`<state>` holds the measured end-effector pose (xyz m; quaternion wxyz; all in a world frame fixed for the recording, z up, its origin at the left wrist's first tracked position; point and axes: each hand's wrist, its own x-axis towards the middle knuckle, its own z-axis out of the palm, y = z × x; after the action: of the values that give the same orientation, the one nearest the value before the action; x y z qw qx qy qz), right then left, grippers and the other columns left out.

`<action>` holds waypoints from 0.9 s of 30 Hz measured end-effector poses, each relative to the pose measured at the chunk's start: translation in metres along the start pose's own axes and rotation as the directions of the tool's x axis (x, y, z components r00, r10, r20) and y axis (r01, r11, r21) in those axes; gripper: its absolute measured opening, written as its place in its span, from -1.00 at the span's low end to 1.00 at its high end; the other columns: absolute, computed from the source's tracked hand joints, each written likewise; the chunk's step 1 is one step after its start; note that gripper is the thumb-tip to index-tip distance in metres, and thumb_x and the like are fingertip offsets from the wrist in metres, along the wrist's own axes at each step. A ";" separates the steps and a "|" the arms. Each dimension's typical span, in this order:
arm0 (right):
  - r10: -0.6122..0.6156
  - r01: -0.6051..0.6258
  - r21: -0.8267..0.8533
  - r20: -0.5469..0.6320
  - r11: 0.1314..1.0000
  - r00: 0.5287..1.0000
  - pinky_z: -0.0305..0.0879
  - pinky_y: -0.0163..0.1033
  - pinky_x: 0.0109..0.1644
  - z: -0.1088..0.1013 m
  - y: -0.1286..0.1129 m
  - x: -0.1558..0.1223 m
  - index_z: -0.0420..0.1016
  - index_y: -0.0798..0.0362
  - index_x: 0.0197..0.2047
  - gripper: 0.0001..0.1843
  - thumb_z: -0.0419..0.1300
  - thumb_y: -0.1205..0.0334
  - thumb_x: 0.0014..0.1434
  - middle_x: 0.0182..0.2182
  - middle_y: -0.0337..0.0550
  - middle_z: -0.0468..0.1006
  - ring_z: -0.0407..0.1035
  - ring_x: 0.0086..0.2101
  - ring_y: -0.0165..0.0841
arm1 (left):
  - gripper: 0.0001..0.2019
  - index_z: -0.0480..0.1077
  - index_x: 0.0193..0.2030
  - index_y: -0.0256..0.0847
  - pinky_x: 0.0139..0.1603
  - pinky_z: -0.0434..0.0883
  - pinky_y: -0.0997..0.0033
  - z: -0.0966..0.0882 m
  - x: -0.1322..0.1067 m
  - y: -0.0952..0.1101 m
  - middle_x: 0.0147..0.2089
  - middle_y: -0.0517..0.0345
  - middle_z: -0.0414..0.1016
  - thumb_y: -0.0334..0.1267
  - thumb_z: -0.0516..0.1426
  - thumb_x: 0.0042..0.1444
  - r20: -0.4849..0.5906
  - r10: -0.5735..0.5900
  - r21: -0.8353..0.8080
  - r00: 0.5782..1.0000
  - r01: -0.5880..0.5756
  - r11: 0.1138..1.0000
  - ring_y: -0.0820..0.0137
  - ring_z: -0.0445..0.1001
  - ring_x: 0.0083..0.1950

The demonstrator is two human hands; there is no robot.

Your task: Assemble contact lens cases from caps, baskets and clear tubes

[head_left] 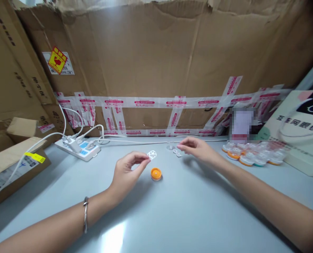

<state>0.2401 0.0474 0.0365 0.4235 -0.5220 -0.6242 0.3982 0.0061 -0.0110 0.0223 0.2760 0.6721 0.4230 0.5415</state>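
Note:
My left hand (127, 172) pinches a small white round spoked disc (151, 154) between thumb and forefinger, just above the grey table (188, 211). A small orange cap (156, 174) sits on the table right below and beside that hand. My right hand (197, 149) reaches forward with fingers drawn together over a few tiny white pieces (176, 152) lying on the table; a small clear round piece (169, 147) lies just left of them. I cannot make out whether the right fingers hold one.
A cluster of several clear and orange capped parts (251, 154) lies at the right, beside a white printed box (301, 133). A white power strip (78, 147) with plugs and cables sits at the left. Cardboard boxes (11, 154) and a taped cardboard wall (156, 70) enclose the table.

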 end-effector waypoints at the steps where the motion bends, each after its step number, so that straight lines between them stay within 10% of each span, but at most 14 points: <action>1: 0.030 -0.025 -0.124 0.034 0.992 0.999 0.15 -0.26 -0.40 -0.010 0.008 0.007 0.40 0.07 -0.46 -0.62 0.34 -0.02 -0.27 -0.56 -0.26 0.42 0.26 -0.52 -0.42 | -0.96 0.44 -0.34 -0.23 -0.18 0.46 0.48 -0.001 0.001 -0.002 -0.33 0.17 0.53 -0.34 0.17 0.04 0.003 -0.006 0.006 1.000 0.006 1.000 0.45 0.50 -0.27; 6: -0.058 0.081 -0.381 0.072 0.921 0.996 0.15 -0.27 -0.40 -0.014 0.033 0.017 0.42 0.05 -0.39 -0.67 0.32 0.06 -0.22 -0.51 -0.26 0.42 0.23 -0.51 -0.40 | -0.93 0.44 -0.34 -0.24 -0.17 0.47 0.43 -0.002 0.003 -0.005 -0.33 0.14 0.53 -0.31 0.15 0.06 0.049 -0.026 0.053 0.998 0.024 0.998 0.41 0.50 -0.25; 14: -0.098 0.104 -0.355 0.033 0.929 0.995 0.16 -0.26 -0.34 0.002 0.042 0.017 0.47 0.06 -0.50 -0.86 0.24 0.17 -0.14 -0.55 -0.24 0.42 0.25 -0.47 -0.38 | -0.93 0.44 -0.35 -0.25 -0.18 0.47 0.44 -0.002 0.003 -0.005 -0.33 0.14 0.54 -0.32 0.15 0.05 0.063 -0.050 0.057 0.997 0.047 0.997 0.41 0.52 -0.27; 22: 0.068 -0.074 0.060 0.083 0.995 0.994 0.34 -0.23 -0.22 -0.001 0.012 0.003 0.54 0.11 -0.24 -0.67 0.25 0.11 -0.07 -0.46 -0.17 0.56 0.40 -0.46 -0.43 | -0.93 0.44 -0.34 -0.25 -0.16 0.47 0.44 -0.001 0.004 -0.005 -0.32 0.14 0.54 -0.31 0.16 0.05 0.070 -0.044 0.041 0.997 0.041 0.998 0.42 0.51 -0.26; 27: 0.086 -0.164 0.449 0.191 0.878 0.978 0.28 -0.19 -0.01 0.017 -0.016 -0.021 0.59 -0.01 -0.32 -0.70 0.39 0.18 -0.22 -0.36 -0.20 0.61 0.45 -0.30 -0.40 | -0.94 0.44 -0.34 -0.26 -0.17 0.47 0.43 -0.001 0.003 0.004 -0.32 0.12 0.54 -0.34 0.15 0.06 0.124 -0.016 0.062 0.992 0.009 0.998 0.41 0.51 -0.27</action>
<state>0.2206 0.0230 0.0439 0.4556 -0.4106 -0.5093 0.6037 0.0060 -0.0109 0.0271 0.2844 0.7100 0.4256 0.4836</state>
